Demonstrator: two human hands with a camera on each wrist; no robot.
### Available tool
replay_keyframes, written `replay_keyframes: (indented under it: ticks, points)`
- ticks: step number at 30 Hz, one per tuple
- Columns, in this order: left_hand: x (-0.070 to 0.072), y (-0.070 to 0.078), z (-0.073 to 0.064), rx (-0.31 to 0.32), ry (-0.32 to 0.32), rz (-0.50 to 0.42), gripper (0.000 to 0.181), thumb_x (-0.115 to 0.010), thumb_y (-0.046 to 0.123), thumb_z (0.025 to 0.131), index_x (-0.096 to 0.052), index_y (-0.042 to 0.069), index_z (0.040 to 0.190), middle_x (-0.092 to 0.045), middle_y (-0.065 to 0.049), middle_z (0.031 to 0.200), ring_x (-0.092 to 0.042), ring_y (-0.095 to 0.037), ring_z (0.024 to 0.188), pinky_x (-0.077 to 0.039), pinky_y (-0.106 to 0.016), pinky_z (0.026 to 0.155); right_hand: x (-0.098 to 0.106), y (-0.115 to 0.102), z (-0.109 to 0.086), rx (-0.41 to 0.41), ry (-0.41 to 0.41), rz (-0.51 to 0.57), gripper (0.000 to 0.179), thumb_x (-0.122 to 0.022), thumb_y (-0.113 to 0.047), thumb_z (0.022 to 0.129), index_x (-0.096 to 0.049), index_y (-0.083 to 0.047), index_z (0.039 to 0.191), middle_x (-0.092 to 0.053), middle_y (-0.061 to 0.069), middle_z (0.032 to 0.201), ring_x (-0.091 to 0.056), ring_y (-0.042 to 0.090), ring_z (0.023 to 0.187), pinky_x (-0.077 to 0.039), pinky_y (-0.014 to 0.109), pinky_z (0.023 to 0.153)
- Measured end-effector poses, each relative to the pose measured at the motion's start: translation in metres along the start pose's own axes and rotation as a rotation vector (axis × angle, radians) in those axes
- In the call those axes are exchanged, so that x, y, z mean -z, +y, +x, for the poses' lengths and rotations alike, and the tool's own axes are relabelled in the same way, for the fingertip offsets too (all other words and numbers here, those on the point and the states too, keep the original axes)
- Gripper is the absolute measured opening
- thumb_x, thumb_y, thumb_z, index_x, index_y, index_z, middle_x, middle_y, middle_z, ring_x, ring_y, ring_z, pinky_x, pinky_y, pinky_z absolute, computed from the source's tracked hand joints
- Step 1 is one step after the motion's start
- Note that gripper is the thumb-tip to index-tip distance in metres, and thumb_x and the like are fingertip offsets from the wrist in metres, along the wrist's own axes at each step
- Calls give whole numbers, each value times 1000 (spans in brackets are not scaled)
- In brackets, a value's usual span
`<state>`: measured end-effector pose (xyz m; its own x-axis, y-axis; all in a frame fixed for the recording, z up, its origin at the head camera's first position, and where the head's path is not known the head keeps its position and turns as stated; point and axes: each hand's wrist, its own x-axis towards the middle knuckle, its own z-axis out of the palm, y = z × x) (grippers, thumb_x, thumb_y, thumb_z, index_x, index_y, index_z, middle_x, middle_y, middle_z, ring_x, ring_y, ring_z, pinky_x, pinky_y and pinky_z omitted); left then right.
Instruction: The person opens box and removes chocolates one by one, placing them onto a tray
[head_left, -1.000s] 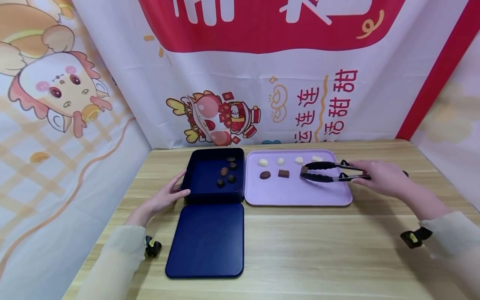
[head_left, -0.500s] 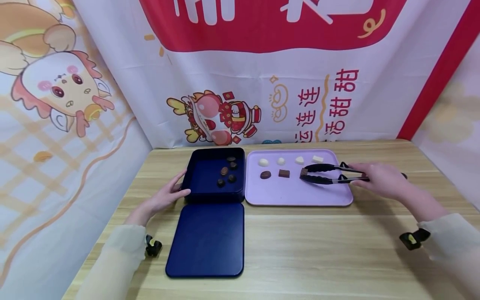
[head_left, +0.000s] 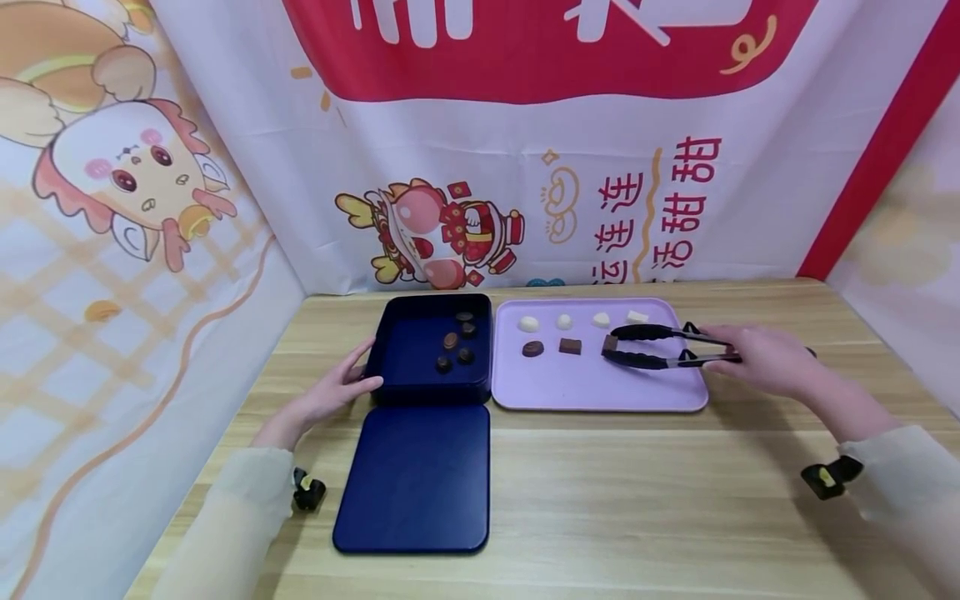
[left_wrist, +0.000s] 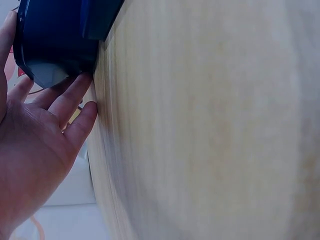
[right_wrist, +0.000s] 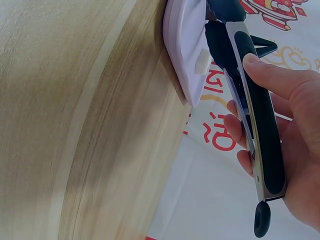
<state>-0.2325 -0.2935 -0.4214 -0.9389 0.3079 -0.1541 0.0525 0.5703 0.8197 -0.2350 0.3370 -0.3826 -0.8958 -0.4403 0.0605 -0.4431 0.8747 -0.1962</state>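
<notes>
My right hand [head_left: 765, 360] grips black-and-steel tongs [right_wrist: 267, 120] at their handles, thumb along one arm. In the head view the black tong tips lie on either side of a square brown chocolate [head_left: 611, 343] over the lilac tray [head_left: 600, 393]. Also on this tray lie an oval brown chocolate [head_left: 532, 349], a rectangular brown one [head_left: 570, 346] and several white pieces [head_left: 528, 323]. My left hand [head_left: 330, 393] rests its extended fingers against the left side of the dark blue box [head_left: 431, 393]. Several dark chocolates [head_left: 450, 341] sit in the box's right half.
The flat blue lid [head_left: 412, 479] lies on the wooden table [head_left: 637, 500] in front of the box. Box and tray stand side by side near the table's back edge. Printed cloth [head_left: 450, 133] hangs behind and at both sides.
The tongs have shifted slightly, and more of the white bar behind them shows. My left hand stays at the box, and the chocolates keep their places.
</notes>
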Motion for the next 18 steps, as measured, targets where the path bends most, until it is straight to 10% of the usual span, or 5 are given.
replay_keyframes:
  ticks: [18]
  points:
    - [2,-1,2,-8,-6,2,80,-59,32,99,-6,25,158,-17,-39,150,-18,-49,139,-20,-63,108,34,-17,11,34,38,15,61,-76,-22,86,-52,1,138,-66,24,111,-67,33,90,-50,57,77]
